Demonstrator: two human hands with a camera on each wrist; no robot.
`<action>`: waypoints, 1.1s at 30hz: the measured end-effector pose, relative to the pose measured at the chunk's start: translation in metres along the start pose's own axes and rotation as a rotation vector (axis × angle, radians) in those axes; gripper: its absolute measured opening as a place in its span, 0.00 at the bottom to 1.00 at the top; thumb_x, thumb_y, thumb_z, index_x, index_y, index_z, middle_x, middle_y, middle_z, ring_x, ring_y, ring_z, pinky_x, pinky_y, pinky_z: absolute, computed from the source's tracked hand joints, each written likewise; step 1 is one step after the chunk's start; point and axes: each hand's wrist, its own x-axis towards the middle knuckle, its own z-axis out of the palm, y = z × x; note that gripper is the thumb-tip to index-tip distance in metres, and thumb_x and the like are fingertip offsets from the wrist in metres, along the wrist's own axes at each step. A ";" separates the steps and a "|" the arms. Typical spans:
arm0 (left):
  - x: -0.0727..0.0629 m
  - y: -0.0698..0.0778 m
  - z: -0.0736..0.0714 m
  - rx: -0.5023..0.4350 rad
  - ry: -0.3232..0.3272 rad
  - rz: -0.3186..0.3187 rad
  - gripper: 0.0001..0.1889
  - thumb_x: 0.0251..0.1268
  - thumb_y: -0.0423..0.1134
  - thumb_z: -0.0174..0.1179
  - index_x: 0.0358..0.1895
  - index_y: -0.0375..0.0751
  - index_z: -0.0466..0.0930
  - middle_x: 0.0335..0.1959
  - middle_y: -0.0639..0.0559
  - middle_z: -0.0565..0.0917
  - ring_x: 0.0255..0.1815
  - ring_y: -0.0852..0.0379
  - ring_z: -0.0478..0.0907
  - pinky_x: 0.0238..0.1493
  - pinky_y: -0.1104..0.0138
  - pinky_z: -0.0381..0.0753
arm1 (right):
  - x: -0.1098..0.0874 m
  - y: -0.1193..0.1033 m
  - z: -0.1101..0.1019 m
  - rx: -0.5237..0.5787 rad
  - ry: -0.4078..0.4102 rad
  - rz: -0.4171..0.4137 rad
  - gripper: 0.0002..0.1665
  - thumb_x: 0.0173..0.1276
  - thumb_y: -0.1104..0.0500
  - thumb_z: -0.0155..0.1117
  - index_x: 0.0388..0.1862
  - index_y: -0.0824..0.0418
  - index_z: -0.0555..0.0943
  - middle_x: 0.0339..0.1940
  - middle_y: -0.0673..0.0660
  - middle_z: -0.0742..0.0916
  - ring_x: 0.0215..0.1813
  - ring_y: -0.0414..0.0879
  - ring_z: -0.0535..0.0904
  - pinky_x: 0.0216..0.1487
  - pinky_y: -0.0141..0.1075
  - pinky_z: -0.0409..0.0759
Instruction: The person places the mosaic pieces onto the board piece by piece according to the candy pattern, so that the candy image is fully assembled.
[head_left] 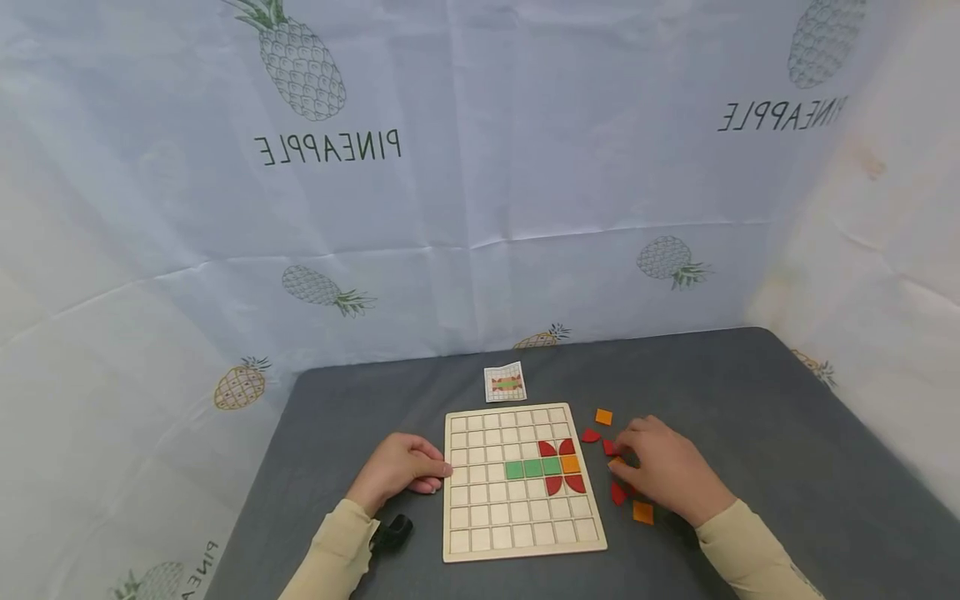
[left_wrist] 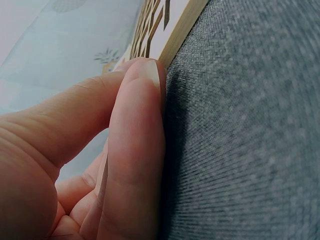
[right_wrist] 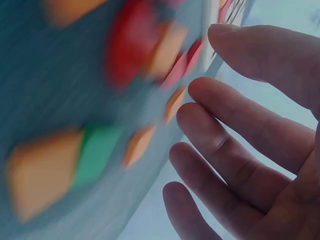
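Observation:
A pale wooden grid board (head_left: 487,529) lies on the dark grey table. My left hand (head_left: 408,467) pinches its left edge between thumb and index finger. On the board, a row of green squares (head_left: 532,468) runs to an orange square (head_left: 570,464), with red curved pieces (head_left: 567,447) above and below. To the right, my right hand (head_left: 667,467) hovers over loose pieces, fingers relaxed and apart, nothing between them in the right wrist view. Beneath it are red pieces (head_left: 618,493), orange squares (head_left: 642,512) and a green piece (right_wrist: 97,152) beside an orange one.
Behind the board lies a small pattern card (head_left: 506,382) showing a coloured figure on a grid. One orange tile (head_left: 603,417) sits beyond the right hand. A white pineapple-print cloth (head_left: 465,292) hangs behind the table (head_left: 360,400) and along its sides.

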 end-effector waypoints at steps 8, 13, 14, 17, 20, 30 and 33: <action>-0.002 -0.001 -0.002 -0.005 0.004 -0.005 0.18 0.57 0.39 0.83 0.44 0.32 0.88 0.29 0.48 0.93 0.27 0.60 0.90 0.32 0.65 0.93 | -0.016 0.039 -0.010 0.012 -0.051 0.121 0.13 0.61 0.46 0.85 0.34 0.49 0.89 0.33 0.46 0.83 0.37 0.43 0.74 0.32 0.40 0.78; -0.001 -0.002 -0.001 -0.015 0.002 -0.003 0.18 0.57 0.39 0.84 0.44 0.32 0.88 0.30 0.47 0.93 0.27 0.60 0.90 0.32 0.65 0.93 | -0.018 0.050 -0.009 0.029 -0.104 0.185 0.16 0.61 0.45 0.85 0.36 0.52 0.89 0.35 0.49 0.85 0.39 0.45 0.76 0.33 0.43 0.81; -0.001 -0.003 0.000 -0.015 0.003 -0.003 0.18 0.57 0.39 0.84 0.44 0.32 0.88 0.30 0.47 0.93 0.27 0.60 0.90 0.32 0.65 0.93 | -0.018 0.051 -0.009 0.027 -0.110 0.193 0.16 0.61 0.45 0.85 0.37 0.53 0.90 0.36 0.50 0.86 0.39 0.46 0.78 0.35 0.45 0.83; -0.001 -0.002 0.000 -0.015 0.000 0.001 0.18 0.57 0.39 0.83 0.44 0.32 0.88 0.30 0.48 0.93 0.28 0.60 0.90 0.33 0.65 0.93 | -0.018 0.055 -0.009 0.022 -0.124 0.209 0.17 0.61 0.47 0.85 0.40 0.55 0.91 0.39 0.52 0.88 0.42 0.48 0.82 0.39 0.49 0.88; -0.001 -0.002 0.000 -0.016 -0.004 0.009 0.18 0.58 0.38 0.83 0.44 0.32 0.88 0.30 0.48 0.93 0.28 0.60 0.90 0.33 0.65 0.93 | -0.018 0.059 -0.011 0.023 -0.133 0.207 0.16 0.62 0.49 0.84 0.41 0.57 0.92 0.39 0.53 0.88 0.42 0.50 0.83 0.40 0.51 0.88; 0.001 -0.002 -0.001 -0.008 -0.004 -0.007 0.18 0.57 0.39 0.83 0.44 0.33 0.88 0.30 0.47 0.93 0.28 0.60 0.90 0.33 0.65 0.93 | -0.010 0.043 -0.012 0.035 -0.086 0.155 0.11 0.64 0.51 0.83 0.36 0.54 0.91 0.34 0.49 0.86 0.38 0.45 0.80 0.38 0.48 0.86; 0.001 -0.001 -0.001 -0.004 -0.008 -0.011 0.18 0.58 0.40 0.83 0.45 0.34 0.88 0.31 0.47 0.93 0.29 0.59 0.91 0.33 0.65 0.93 | -0.002 0.028 -0.008 0.032 -0.068 0.131 0.10 0.63 0.51 0.84 0.36 0.54 0.91 0.33 0.47 0.85 0.38 0.44 0.79 0.39 0.46 0.87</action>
